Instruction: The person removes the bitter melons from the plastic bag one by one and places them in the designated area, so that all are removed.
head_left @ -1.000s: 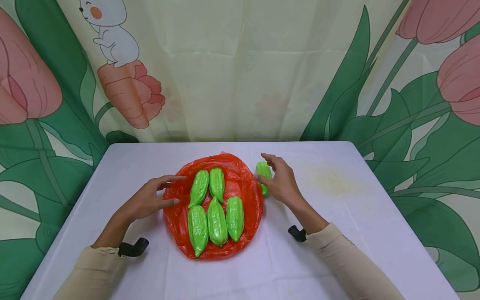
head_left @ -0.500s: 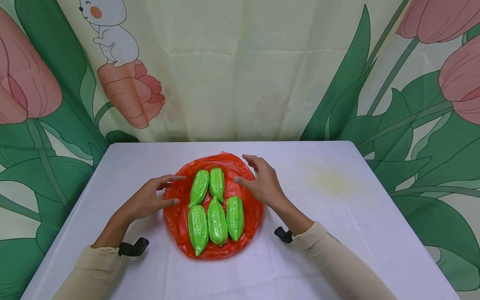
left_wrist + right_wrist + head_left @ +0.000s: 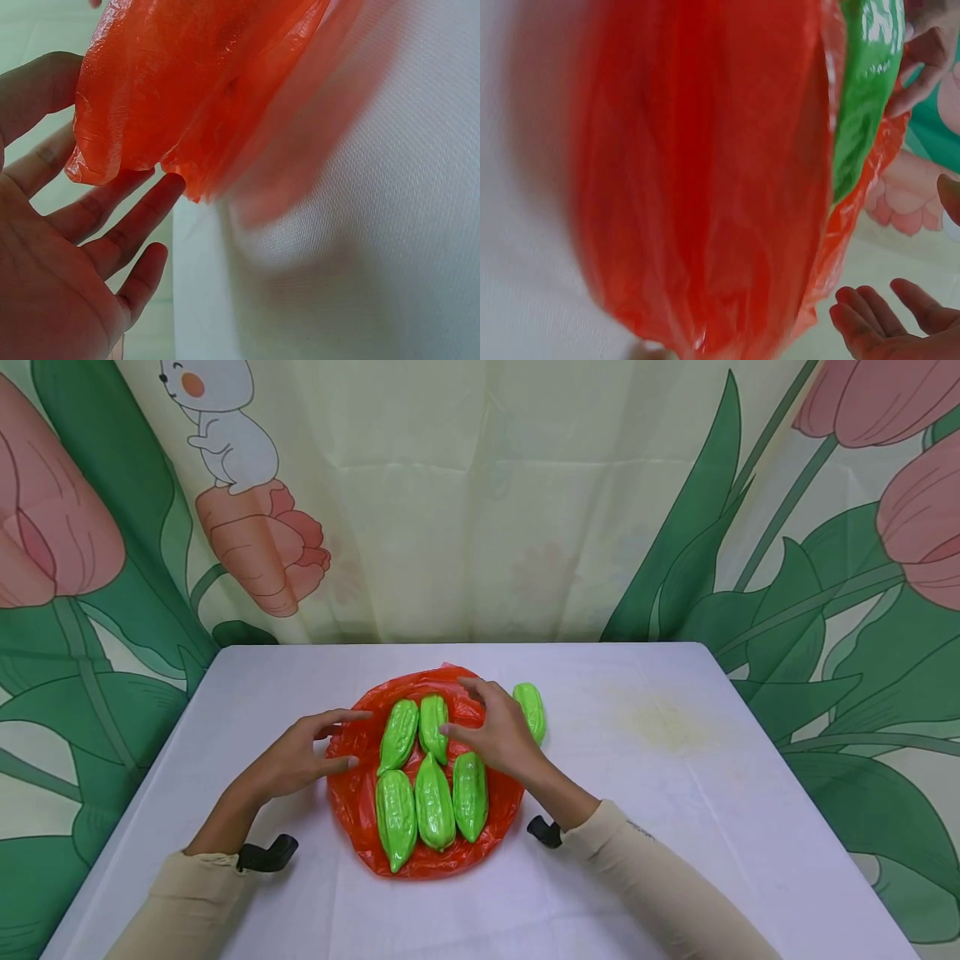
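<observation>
A round plate or tray covered in red plastic film [image 3: 356,827] holds several glossy green ridged vegetables, like toy bitter gourds [image 3: 435,802], in two rows. One more green gourd [image 3: 531,706] lies on the cloth just outside the right rim. My left hand [image 3: 296,760] is at the left rim, thumb and fingers spread around the film's edge; the left wrist view shows fingertips [image 3: 174,184] at the film, contact unclear. Above the right part of the plate hovers my right hand [image 3: 498,731], fingers apart and holding nothing, its thumb near a back-row gourd [image 3: 434,727].
A white cloth [image 3: 637,877] covers the table, with a faint yellowish stain at the right. Behind its far edge hangs a curtain [image 3: 487,527] printed with tulips and a rabbit. Black camera mounts [image 3: 268,854] sit at both wrists.
My right hand has moved left, from beside the gourd outside the rim to over the plate, leaving that gourd uncovered. The left hand and the gourds on the plate have stayed put.
</observation>
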`<move>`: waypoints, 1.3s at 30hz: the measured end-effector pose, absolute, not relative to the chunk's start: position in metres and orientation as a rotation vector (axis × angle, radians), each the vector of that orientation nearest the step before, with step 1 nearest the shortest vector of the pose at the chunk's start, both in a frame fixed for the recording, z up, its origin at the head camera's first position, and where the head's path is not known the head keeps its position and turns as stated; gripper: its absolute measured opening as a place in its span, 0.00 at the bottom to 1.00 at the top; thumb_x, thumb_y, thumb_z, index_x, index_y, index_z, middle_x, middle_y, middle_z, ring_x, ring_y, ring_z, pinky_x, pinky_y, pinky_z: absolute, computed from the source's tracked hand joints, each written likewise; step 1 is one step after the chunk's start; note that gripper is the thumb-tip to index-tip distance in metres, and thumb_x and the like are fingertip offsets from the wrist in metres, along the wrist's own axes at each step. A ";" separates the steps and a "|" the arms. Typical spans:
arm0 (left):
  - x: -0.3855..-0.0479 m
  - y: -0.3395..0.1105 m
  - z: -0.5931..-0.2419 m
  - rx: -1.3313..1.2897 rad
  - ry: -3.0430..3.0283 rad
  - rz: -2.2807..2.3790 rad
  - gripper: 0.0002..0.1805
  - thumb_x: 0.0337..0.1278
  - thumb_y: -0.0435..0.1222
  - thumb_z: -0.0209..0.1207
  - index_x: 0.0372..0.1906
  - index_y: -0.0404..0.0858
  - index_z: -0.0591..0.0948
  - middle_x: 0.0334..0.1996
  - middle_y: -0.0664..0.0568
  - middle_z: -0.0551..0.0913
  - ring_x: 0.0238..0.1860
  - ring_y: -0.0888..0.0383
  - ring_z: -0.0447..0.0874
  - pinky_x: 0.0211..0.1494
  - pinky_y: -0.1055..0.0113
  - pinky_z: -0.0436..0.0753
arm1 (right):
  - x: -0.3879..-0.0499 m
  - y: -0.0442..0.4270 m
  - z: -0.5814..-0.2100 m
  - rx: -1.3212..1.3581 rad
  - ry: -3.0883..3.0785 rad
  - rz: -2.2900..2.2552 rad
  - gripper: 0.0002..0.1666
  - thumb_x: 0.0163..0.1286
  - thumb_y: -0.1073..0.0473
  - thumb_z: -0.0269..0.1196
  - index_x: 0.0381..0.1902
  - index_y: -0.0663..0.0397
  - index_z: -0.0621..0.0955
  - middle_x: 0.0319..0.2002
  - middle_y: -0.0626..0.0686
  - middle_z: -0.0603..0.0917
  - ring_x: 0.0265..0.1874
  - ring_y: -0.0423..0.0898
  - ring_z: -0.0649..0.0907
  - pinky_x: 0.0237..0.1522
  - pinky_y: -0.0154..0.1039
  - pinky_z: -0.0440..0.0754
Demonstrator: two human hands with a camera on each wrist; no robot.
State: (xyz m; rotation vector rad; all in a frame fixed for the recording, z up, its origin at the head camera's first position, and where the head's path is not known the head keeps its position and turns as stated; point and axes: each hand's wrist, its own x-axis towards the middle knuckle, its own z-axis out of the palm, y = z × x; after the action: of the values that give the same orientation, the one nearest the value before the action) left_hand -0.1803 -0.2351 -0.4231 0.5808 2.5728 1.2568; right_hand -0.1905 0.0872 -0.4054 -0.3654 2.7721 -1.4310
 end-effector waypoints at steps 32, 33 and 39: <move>-0.178 -0.235 -0.419 0.560 2.567 1.255 0.35 0.61 0.34 0.72 0.74 0.43 0.76 0.76 0.38 0.73 0.76 0.33 0.68 0.73 0.28 0.73 | -0.198 0.057 -0.425 -0.432 2.731 -1.214 0.44 0.66 0.58 0.77 0.76 0.56 0.73 0.66 0.61 0.75 0.60 0.55 0.80 0.64 0.51 0.83; -0.178 -0.235 -0.419 0.557 2.568 1.256 0.35 0.61 0.34 0.72 0.74 0.43 0.76 0.76 0.38 0.73 0.76 0.33 0.68 0.73 0.28 0.73 | -0.198 0.057 -0.425 -0.431 2.735 -1.212 0.43 0.66 0.58 0.77 0.76 0.56 0.73 0.66 0.61 0.76 0.60 0.55 0.80 0.64 0.51 0.84; -0.177 -0.236 -0.420 0.574 2.570 1.254 0.35 0.63 0.35 0.72 0.74 0.42 0.76 0.75 0.37 0.74 0.75 0.33 0.69 0.73 0.28 0.73 | -0.198 0.057 -0.426 -0.418 2.744 -1.219 0.41 0.67 0.60 0.76 0.75 0.56 0.74 0.64 0.60 0.76 0.57 0.54 0.80 0.62 0.51 0.83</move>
State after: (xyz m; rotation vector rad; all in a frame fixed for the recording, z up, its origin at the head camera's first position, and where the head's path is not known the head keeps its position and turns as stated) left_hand -0.1773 -0.2358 -0.4195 0.5738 2.5702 1.2543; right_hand -0.1976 0.0571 -0.4257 -0.4177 2.7439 -1.2192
